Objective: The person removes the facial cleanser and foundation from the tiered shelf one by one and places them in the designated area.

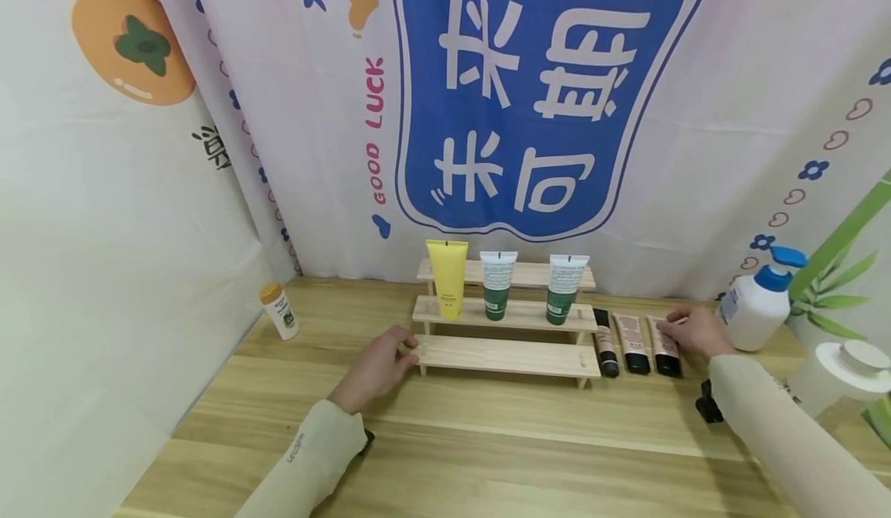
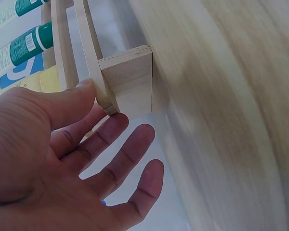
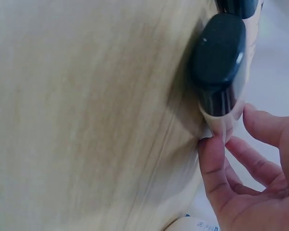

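Observation:
A three-tier wooden rack (image 1: 511, 357) stands on the table, with a yellow tube (image 1: 449, 280) and two green-and-white tubes (image 1: 497, 286) upright on its middle tier. My left hand (image 1: 378, 365) pinches the left end of the lowest tier; in the left wrist view the thumb lies on the board (image 2: 97, 72) and the other fingers spread below its end. Right of the rack lie several beige tubes (image 1: 632, 344) with black caps. My right hand (image 1: 698, 331) grips the rightmost beige tube (image 1: 664, 342) by its sides, thumb and fingertips near the black cap (image 3: 219, 53) in the right wrist view.
A white pump bottle (image 1: 755, 313) with a blue top stands right of my right hand, with a white capped jar (image 1: 838, 379) nearer me. A small orange-capped bottle (image 1: 280, 313) stands at the far left. A printed cloth (image 1: 334, 116) hangs behind the table.

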{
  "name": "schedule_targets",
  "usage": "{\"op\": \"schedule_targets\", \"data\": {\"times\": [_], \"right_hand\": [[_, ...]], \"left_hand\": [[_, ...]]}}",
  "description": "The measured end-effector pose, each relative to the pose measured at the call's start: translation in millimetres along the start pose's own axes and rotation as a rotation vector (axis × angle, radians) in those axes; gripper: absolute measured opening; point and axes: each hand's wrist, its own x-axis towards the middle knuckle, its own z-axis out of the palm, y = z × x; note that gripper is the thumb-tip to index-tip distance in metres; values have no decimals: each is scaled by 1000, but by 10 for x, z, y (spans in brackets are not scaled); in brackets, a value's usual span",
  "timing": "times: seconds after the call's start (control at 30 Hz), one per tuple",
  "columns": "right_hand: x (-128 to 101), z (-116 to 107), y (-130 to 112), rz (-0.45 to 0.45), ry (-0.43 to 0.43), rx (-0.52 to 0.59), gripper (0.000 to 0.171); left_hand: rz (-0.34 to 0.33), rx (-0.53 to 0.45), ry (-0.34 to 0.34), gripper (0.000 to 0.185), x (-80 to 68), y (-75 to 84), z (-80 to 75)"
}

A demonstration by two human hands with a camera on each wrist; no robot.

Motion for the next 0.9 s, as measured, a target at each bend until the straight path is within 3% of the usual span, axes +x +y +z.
{"op": "schedule_targets", "data": {"times": [0.1, 0.23, 0.37, 0.5, 0.6, 0.7, 0.77, 0.9], "right_hand": [[-14, -28, -49, -14, 20, 12, 54], [-64, -70, -237, -120, 171, 58, 57], [-167, -96, -584, -324, 360, 139, 49], [-303, -66, -975, -570, 460, 196, 32], [-406, -6, -1226, -762, 487, 230, 29], [-457, 71, -1401, -890, 476, 256, 40], [-470, 130, -1476, -918, 457, 257, 48], [-440, 269, -1513, -892, 425, 255, 54]], "left_hand": [[-4, 1, 1, 15, 1, 8, -3], [-6, -4, -1, 15, 0, 13, -7], [-5, -5, -2, 15, 4, 6, -5], [-3, 1, -2, 15, 6, -9, 1], [0, 1, -2, 15, 5, -10, 2], [-10, -5, -5, 16, 3, -2, 0], [-20, -11, -8, 16, 3, 1, -1], [-38, -17, -16, 16, 3, 4, -1]]}}
